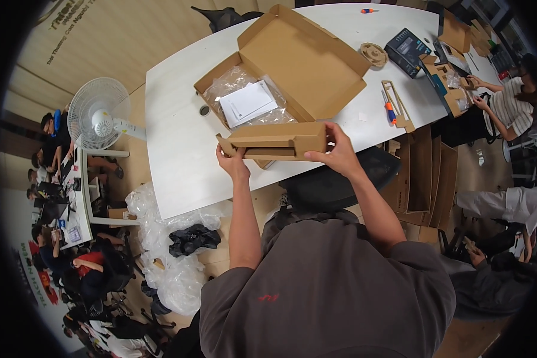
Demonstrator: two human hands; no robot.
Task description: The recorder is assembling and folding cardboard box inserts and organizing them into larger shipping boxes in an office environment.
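Observation:
A long brown cardboard insert [268, 136] is held up between my two hands, above the near edge of the white table. My left hand [235, 162] grips its left end, where a flap sticks out. At the right end, my right hand [338, 154] has its thumb below and its fingers round the side. Just beyond it stands a large cardboard box [307, 59] with its lid folded back. White paper sheets [247, 104] lie in the box on clear plastic wrap [227, 82].
On the white table [176, 131] are a screwdriver [390, 113], a cardboard frame [398, 101], a moulded pulp piece [373, 55] and a dark printed box [407, 52]. A fan [99, 114] stands left. Plastic wrap [173, 280] covers floor. A co-worker [510, 101] handles packaging at right.

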